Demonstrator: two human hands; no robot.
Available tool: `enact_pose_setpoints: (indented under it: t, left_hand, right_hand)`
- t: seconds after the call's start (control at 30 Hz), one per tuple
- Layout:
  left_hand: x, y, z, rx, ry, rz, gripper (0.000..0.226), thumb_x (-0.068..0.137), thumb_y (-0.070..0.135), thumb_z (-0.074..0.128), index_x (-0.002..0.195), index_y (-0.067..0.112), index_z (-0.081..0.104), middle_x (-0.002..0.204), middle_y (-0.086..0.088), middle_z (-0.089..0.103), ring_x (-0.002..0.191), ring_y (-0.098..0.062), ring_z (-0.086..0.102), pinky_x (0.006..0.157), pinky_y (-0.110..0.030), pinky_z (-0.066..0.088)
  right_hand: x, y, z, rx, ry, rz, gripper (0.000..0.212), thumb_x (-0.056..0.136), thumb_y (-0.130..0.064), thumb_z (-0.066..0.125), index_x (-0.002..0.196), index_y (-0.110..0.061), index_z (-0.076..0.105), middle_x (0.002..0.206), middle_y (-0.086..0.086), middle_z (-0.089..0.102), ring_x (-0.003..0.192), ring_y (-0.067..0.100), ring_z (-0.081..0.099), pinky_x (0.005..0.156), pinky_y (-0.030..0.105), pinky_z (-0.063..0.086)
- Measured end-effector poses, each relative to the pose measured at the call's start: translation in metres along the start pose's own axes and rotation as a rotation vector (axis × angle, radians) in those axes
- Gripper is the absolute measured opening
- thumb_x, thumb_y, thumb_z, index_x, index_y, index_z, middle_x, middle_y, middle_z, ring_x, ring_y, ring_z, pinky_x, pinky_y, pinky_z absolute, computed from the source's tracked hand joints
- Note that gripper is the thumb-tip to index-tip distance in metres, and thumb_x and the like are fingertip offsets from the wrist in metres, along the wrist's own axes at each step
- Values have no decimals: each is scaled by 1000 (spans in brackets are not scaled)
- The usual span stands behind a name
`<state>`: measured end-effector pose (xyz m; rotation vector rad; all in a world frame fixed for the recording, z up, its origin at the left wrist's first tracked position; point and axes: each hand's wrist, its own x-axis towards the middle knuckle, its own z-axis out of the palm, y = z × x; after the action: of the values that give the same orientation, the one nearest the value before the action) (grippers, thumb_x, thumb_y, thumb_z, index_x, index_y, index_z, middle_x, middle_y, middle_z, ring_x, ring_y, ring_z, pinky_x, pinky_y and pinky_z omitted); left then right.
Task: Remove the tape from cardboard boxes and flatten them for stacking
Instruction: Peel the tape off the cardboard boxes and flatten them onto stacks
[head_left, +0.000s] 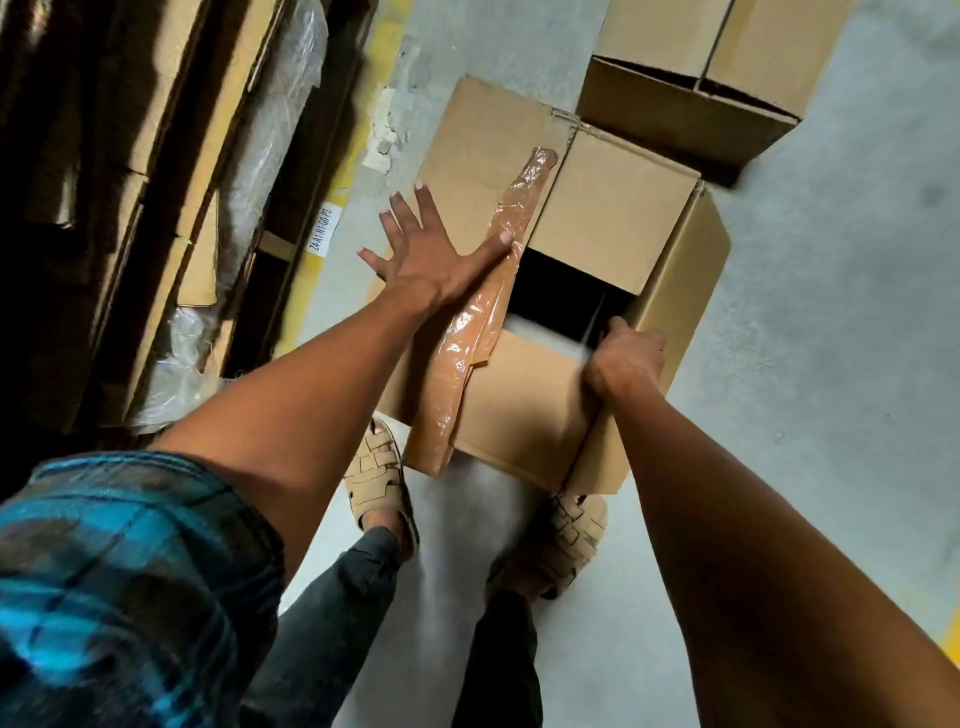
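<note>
1. cardboard box sits on the concrete floor at frame centre, flaps partly open, dark gap showing between them.
2. loose brown tape runs along the flap seam from 12 to 6 o'clock, crinkled and partly lifted.
3. left hand: fingers spread flat, pressing the left flap; thumb touches the tape.
4. right hand: fingers curled round the near flap edge at 3 o'clock.
5. second box at 1 o'clock, open.
6. flattened cardboard stacked at 10 o'clock.
</note>
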<state>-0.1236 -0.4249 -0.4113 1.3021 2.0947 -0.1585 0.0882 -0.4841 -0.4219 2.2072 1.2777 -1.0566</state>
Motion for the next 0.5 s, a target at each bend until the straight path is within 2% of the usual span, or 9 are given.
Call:
enact_pose_setpoints:
  t: [0.03,0.07,0.17,0.23,0.27,0.33,0.4,0.47,0.5]
  left_hand:
    - [-4,6,3,-4,15,-11,136,56,101,32,155,21,-14,163,-13,-15,150,-31,-16,110,-71,-8]
    - [-7,12,7,-13,32,-11,137,55,101,33,156,20,-12,163,-14,-16,150,-31,-18,109,-71,-9]
    - [-16,27,21,6,80,49,136,56,99,38,157,20,-4,162,-14,-18,149,-34,-19,107,-74,-8]
    - [-24,36,28,80,119,143,128,63,91,49,157,20,0,162,-16,-17,149,-37,-16,106,-74,-4]
    - [-28,40,31,138,130,203,122,68,81,57,157,20,0,162,-17,-17,149,-38,-14,107,-74,-2]
    - [-32,47,36,319,152,334,111,75,47,74,156,25,1,161,-20,-17,148,-41,-12,109,-75,3]
    - [-31,51,35,538,159,477,103,72,18,77,152,32,15,160,-21,-17,148,-41,-13,109,-74,1]
    - [-33,52,32,773,186,649,72,79,15,70,141,31,37,161,-18,-18,149,-36,-16,112,-69,-5]
    - [-34,53,27,863,214,706,57,87,18,63,139,31,42,162,-15,-20,149,-33,-18,113,-66,-10]
  right_hand:
    - [0,2,-1,41,22,-5,40,97,-7,39,135,-14,45,130,21,44,116,37,52,91,37,46]
    - [3,4,-1,57,51,-9,41,97,-6,40,137,-15,45,131,23,42,117,37,51,94,36,46]
    - [0,5,-1,136,96,-25,38,97,-2,37,130,-16,50,127,20,43,103,33,52,85,33,45]
    - [-3,6,5,156,135,-36,36,96,0,36,124,-15,52,124,19,43,94,32,51,80,31,41]
    - [-3,8,7,135,153,-39,37,96,1,36,125,-15,52,124,18,43,97,34,53,80,31,42]
    - [-3,11,8,77,167,-50,38,97,1,35,127,-14,52,125,18,41,104,35,56,84,33,47]
    - [2,11,5,65,150,-51,40,98,0,35,131,-15,51,128,18,40,108,35,56,86,34,48]
    - [6,9,2,49,120,-40,43,98,-1,36,136,-17,49,133,19,38,113,36,55,88,35,49]
    - [6,9,1,38,104,-33,45,98,-1,36,138,-17,47,135,20,37,115,36,55,90,36,49]
